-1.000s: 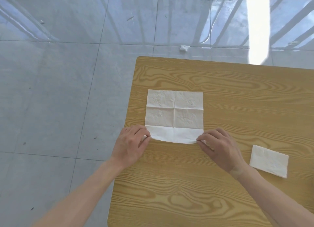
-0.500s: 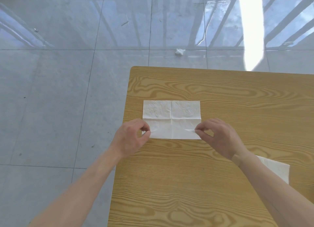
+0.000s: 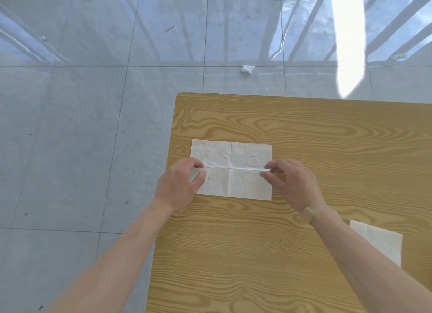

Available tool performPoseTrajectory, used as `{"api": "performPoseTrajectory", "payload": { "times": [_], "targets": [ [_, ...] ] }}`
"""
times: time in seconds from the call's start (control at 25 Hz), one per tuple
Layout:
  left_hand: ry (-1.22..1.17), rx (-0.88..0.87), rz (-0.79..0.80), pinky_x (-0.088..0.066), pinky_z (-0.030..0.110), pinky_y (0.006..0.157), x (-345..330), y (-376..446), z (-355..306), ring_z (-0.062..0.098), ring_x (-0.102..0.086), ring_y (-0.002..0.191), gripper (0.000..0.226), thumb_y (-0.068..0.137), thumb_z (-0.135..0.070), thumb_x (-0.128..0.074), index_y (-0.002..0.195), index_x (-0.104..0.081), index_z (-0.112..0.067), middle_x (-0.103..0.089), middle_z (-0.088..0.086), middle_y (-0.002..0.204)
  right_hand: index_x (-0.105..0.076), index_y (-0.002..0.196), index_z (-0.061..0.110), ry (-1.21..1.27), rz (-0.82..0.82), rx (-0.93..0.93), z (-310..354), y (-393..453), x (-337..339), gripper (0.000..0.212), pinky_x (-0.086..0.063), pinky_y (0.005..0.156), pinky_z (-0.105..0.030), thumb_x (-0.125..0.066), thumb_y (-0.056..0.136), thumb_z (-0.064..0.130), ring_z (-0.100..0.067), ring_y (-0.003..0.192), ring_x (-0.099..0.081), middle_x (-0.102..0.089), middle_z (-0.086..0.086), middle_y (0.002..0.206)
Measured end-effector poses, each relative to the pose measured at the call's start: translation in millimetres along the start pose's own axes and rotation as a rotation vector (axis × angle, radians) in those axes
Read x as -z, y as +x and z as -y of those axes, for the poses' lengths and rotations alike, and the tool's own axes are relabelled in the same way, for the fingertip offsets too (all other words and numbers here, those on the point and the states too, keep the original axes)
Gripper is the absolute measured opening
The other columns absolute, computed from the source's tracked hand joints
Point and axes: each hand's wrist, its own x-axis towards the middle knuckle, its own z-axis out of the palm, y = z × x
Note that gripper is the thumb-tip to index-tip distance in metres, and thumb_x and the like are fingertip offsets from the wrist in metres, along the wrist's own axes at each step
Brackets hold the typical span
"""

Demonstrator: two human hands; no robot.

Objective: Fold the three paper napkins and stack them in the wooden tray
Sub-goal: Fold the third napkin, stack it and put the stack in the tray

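I can read no text, label, brand, number or sign anywhere; the napkin [image 3: 233, 170] near the desk's [image 3: 304, 130] left edge carries only a faint embossed pattern.

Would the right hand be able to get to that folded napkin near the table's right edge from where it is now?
Probably yes. The folded napkin lies flat beside the right forearm, with only bare table around it. But the right hand is pinching the napkin being folded and would have to let go first.
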Motion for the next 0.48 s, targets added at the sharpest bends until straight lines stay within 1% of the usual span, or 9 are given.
{"api": "performPoseTrajectory", "payload": {
  "times": [0.04,0.08,0.16,0.2,0.28,0.36,0.4,0.48],
  "targets": [
    [0.026,-0.001,-0.022,-0.048,0.026,0.073,-1.2,-0.5,0.3,-0.001,-0.055,0.087,0.017,0.093,-0.032,-0.061,0.108,-0.065,-0.023,-0.064,-0.014,0.106,-0.067,0.097,0.034,-0.011,-0.002,0.001,-0.2,-0.2,-1.5,0.014,-0.042,0.072,-0.026,-0.065,0.089,0.046,-0.005,0.086,-0.055,-0.064,0.020,0.086],
    [0.053,-0.007,-0.046,-0.050,0.030,0.073,-2.2,-1.3,-0.1,0.007,-0.058,0.093,0.019,0.092,-0.030,-0.063,0.110,-0.065,-0.022,-0.064,-0.010,0.108,-0.068,0.097,0.033,-0.023,-0.007,0.002,-0.1,-0.3,-3.2,0.012,-0.043,0.073,-0.028,-0.066,0.089,0.042,-0.007,0.087,-0.055,-0.064,0.018,0.086],
    [0.145,-0.039,-0.089,-0.052,0.035,0.074,-3.7,-4.3,-0.6,0.019,-0.059,0.100,0.022,0.090,-0.024,-0.068,0.111,-0.066,-0.017,-0.064,-0.003,0.108,-0.070,0.097,0.028,-0.055,-0.031,0.001,1.5,0.0,-6.3,0.008,-0.043,0.073,-0.031,-0.068,0.090,0.031,-0.015,0.089,-0.058,-0.066,0.013,0.086],
    [0.215,-0.061,-0.111,-0.052,0.038,0.076,-4.3,-6.0,0.3,0.023,-0.059,0.101,0.025,0.088,-0.023,-0.070,0.111,-0.067,-0.016,-0.063,0.001,0.109,-0.071,0.098,0.026,-0.079,-0.059,-0.003,3.0,-0.7,-7.3,0.009,-0.043,0.074,-0.032,-0.068,0.090,0.026,-0.019,0.092,-0.059,-0.068,0.010,0.089],
    [0.355,-0.097,-0.177,-0.050,0.046,0.082,-6.3,-10.4,0.8,0.030,-0.054,0.107,0.031,0.086,-0.023,-0.072,0.115,-0.066,-0.014,-0.061,0.007,0.116,-0.071,0.105,0.020,-0.187,-0.177,0.040,7.6,-5.5,-11.5,0.016,-0.046,0.079,-0.037,-0.069,0.089,0.021,-0.026,0.101,-0.059,-0.069,0.002,0.101],
    [0.416,-0.169,-0.226,-0.044,0.048,0.096,-14.3,-16.8,-6.2,0.031,-0.045,0.124,0.036,0.092,-0.027,-0.063,0.125,-0.061,-0.013,-0.055,0.010,0.131,-0.066,0.119,0.017,-0.312,-0.272,0.162,17.8,-15.3,-23.7,0.029,-0.047,0.091,-0.045,-0.065,0.091,0.024,-0.030,0.117,-0.056,-0.065,-0.004,0.120],
    [0.423,-0.240,-0.199,-0.039,0.048,0.105,-22.2,-21.1,-12.9,0.030,-0.040,0.134,0.040,0.097,-0.030,-0.055,0.132,-0.056,-0.012,-0.050,0.010,0.141,-0.062,0.128,0.015,-0.354,-0.257,0.237,24.2,-20.9,-33.1,0.036,-0.045,0.099,-0.047,-0.061,0.094,0.026,-0.030,0.127,-0.052,-0.061,-0.005,0.130],
    [0.435,-0.360,-0.050,-0.024,0.049,0.120,-43.0,-32.4,-26.4,0.027,-0.022,0.149,0.052,0.104,-0.036,-0.035,0.149,-0.038,-0.010,-0.030,0.010,0.160,-0.046,0.144,0.012,-0.414,-0.117,0.333,35.2,-32.0,-54.6,0.050,-0.035,0.113,-0.052,-0.052,0.098,0.029,-0.031,0.144,-0.036,-0.047,-0.006,0.150]
  ]
}}
